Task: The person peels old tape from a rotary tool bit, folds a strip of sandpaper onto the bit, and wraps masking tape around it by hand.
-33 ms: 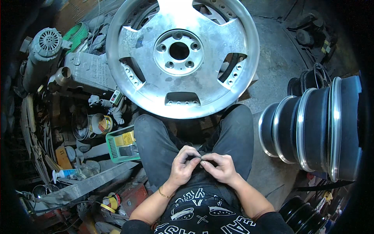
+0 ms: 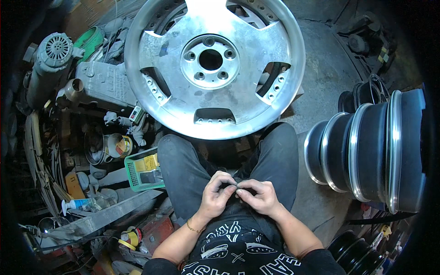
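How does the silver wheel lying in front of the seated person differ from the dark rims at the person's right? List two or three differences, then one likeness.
1. The silver wheel lies flat, face up; the dark rims stand on edge, side by side.
2. The silver wheel shows a hub with bolt holes and broad spokes; the dark rims show only their barrels and bright lips.
3. The silver wheel is bare pale metal; the dark rims are mostly dark.

Shared: both are round metal wheel parts, untouched by either hand.
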Tool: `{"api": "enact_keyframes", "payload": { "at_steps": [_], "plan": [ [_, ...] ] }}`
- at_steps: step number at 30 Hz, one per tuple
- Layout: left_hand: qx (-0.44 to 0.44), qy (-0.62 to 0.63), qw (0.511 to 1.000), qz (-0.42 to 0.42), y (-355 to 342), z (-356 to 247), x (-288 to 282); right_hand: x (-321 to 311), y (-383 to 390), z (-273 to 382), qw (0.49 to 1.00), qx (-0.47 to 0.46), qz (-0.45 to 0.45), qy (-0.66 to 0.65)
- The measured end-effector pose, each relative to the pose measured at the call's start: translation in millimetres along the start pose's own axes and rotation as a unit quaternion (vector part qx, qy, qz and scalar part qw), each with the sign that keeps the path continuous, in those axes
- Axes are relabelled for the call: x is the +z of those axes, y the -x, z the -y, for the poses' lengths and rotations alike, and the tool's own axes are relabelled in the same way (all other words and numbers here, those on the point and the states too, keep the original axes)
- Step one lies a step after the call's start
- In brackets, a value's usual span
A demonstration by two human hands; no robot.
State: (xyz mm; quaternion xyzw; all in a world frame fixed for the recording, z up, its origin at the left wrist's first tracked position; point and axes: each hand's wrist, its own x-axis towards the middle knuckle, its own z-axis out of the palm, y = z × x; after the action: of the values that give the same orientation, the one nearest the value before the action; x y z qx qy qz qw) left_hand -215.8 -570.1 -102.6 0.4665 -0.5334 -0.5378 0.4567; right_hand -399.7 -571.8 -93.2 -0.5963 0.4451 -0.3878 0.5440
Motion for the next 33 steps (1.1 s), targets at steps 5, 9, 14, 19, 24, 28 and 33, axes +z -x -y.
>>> {"api": "enact_keyframes", "payload": {
  "at_steps": [5,9,14,19,24,28,33],
  "plan": [
    [-0.006,-0.025,1.0,0.01,-0.6,-5.3,3.1,-8.0,-1.0,-7.6,0.962,0.165,0.078,-0.201],
    [-0.036,-0.049,0.998,-0.026,-1.1,-9.3,2.6,4.8,-3.5,7.2,0.995,0.094,0.034,-0.027],
    [-0.1,-0.029,0.993,-0.047,2.4,-8.2,1.7,24.8,0.9,16.7,0.987,0.011,-0.112,0.111],
    [-0.134,-0.016,0.99,-0.043,6.3,-6.7,-0.6,21.0,-4.3,12.6,0.987,-0.025,-0.111,0.112],
    [-0.077,-0.009,0.996,-0.034,9.5,-20.5,2.1,14.4,-7.7,17.2,0.992,0.021,-0.104,0.069],
    [-0.074,0.007,0.997,-0.016,9.8,-24.4,-2.2,13.6,-9.1,17.5,0.993,0.078,-0.089,0.02],
    [-0.086,0.008,0.995,-0.057,16.4,-28.6,-18.2,18.8,-13.1,14.3,0.992,0.107,-0.063,-0.017]
  ]
}}
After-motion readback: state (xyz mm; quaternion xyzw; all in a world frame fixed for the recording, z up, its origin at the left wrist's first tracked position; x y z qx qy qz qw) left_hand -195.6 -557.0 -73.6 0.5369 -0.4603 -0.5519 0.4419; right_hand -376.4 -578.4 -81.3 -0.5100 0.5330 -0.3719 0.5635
